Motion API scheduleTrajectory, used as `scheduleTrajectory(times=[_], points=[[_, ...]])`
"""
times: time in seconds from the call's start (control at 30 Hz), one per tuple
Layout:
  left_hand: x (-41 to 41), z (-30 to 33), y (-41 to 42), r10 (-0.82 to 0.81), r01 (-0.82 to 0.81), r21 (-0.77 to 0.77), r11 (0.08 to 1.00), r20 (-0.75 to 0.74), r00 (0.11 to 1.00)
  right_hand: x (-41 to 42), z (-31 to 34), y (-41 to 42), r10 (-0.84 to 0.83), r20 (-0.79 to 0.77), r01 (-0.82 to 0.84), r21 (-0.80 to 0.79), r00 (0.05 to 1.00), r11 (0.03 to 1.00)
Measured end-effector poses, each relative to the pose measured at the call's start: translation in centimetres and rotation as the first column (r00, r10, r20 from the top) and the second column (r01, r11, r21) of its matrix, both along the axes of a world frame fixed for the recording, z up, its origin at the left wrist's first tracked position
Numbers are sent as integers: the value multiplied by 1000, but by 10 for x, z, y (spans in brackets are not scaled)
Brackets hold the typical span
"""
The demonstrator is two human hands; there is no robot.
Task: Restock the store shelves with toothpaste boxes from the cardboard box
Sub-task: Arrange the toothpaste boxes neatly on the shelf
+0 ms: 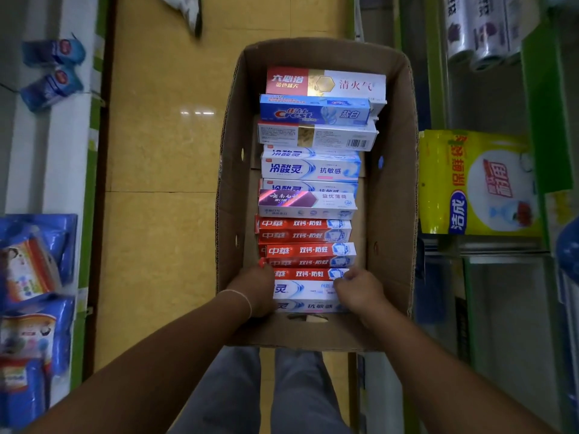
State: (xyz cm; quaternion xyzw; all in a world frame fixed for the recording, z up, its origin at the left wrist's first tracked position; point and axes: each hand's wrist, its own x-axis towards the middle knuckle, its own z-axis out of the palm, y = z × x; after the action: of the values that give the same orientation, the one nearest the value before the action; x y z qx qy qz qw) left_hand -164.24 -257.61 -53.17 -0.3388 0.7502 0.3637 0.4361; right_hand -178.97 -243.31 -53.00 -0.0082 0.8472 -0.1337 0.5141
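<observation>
Cardboard box (391, 189) on floor betw. shelves, toothpaste boxes (308, 195) in a row inside. Left hand (255, 289) and right hand (358, 289), fingers curled, grip ends of nearest white-blue box (302, 291).

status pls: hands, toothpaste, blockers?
Left hand and right hand grip ends of the nearest white-and-blue toothpaste box. Still inside brown cardboard box, in the row. Nothing blocking.
</observation>
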Motion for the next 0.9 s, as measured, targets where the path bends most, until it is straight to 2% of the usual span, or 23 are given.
scheduleTrajectory(times=[0.13,0.27,0.33,0.4,0.47,0.6,0.77,0.9], points=[[-10,8,-6,-59,56,-47,997,-62,996,-6,6,-3,6,-50,-6,0,999,1000],[-20,25,-20,181,-176,42,983,-182,966,-19,12,-6,-50,-138,46,-32,989,998],[-22,36,-31,382,-369,101,924,-256,888,-25,11,-9,-74,-167,68,-45,983,997],[-24,47,-41,597,-568,185,802,-294,746,-28,11,-16,-143,-144,132,-85,979,988],[-26,56,-48,699,-666,224,711,-328,636,-31,8,-24,-197,-122,182,-119,973,976],[-31,68,-52,739,-716,231,658,-376,558,-46,2,-44,-225,-167,202,-144,960,969],[-34,72,-56,786,-751,265,605,-349,511,-72,-5,-69,-252,-232,205,-211,940,956],[-33,69,-56,768,-750,225,622,-359,530,-92,-17,-85,-267,-90,239,-239,959,941]])
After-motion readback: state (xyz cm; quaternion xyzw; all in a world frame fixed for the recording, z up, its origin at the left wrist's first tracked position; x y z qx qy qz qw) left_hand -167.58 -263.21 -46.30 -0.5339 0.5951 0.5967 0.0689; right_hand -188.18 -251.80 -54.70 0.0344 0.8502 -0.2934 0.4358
